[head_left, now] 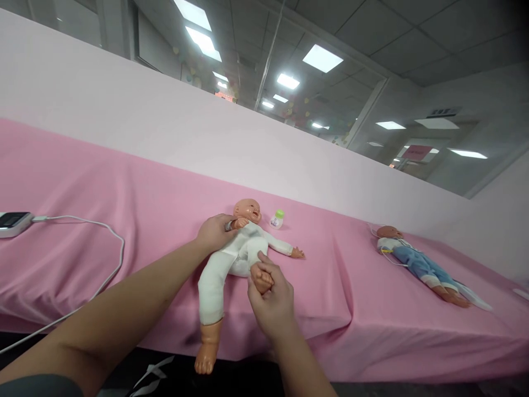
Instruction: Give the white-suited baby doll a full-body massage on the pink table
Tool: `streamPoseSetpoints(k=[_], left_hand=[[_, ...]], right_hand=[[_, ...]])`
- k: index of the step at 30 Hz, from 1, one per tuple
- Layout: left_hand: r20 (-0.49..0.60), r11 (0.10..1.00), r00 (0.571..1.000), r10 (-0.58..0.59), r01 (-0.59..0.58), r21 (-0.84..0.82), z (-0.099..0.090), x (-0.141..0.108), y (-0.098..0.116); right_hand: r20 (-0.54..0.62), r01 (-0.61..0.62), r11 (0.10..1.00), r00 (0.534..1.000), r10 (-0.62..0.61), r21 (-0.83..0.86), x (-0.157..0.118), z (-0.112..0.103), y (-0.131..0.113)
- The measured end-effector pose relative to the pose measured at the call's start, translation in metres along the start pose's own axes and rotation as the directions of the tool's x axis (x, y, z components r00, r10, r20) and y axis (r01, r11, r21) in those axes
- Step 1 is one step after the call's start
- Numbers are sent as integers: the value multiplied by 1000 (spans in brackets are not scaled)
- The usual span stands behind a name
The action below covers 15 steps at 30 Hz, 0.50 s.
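A baby doll [248, 248] in a white long-sleeved suit lies on its back, its head toward the wall. My left hand [217, 231] is at the doll's bent arm beside the chest, with the fingers curled round the sleeve near its small hand. My right hand [275, 298] is closed round the doll's foot [262, 278], and that leg is bent up toward the body. The doll's other leg [212, 292] hangs over the front edge, its foot bare. Beside the head stands a small clear bottle [276, 220] with a green cap.
A pink cloth [314, 298] covers the long table, which runs along a pale wall with windows above. At right lies a second doll [417, 264] in blue trousers, with tubing near it. A white device [15, 223] with a cable [119, 256] lies at left.
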<state>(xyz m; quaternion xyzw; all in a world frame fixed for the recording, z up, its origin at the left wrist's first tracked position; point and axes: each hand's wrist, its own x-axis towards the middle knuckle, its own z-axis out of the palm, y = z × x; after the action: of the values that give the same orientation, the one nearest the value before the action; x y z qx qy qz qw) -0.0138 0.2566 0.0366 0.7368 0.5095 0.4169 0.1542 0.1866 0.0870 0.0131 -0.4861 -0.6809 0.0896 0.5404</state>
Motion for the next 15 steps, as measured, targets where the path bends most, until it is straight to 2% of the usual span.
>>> streamPoseSetpoints(k=[4, 7, 12, 15], left_hand=[[15, 998, 1000, 8, -9, 57, -1, -1, 1], [-2, 998, 999, -32, 32, 55, -2, -1, -2], [-105, 996, 991, -86, 83, -37, -7, 6, -15], [-217, 978, 956, -200, 182, -98, -17, 14, -31]], right_hand=[[32, -55, 997, 998, 53, 48, 23, 18, 11], [11, -66, 996, 998, 66, 56, 24, 25, 17], [-8, -63, 996, 998, 64, 63, -1, 10, 10], [-21, -44, 998, 999, 45, 39, -27, -6, 3]])
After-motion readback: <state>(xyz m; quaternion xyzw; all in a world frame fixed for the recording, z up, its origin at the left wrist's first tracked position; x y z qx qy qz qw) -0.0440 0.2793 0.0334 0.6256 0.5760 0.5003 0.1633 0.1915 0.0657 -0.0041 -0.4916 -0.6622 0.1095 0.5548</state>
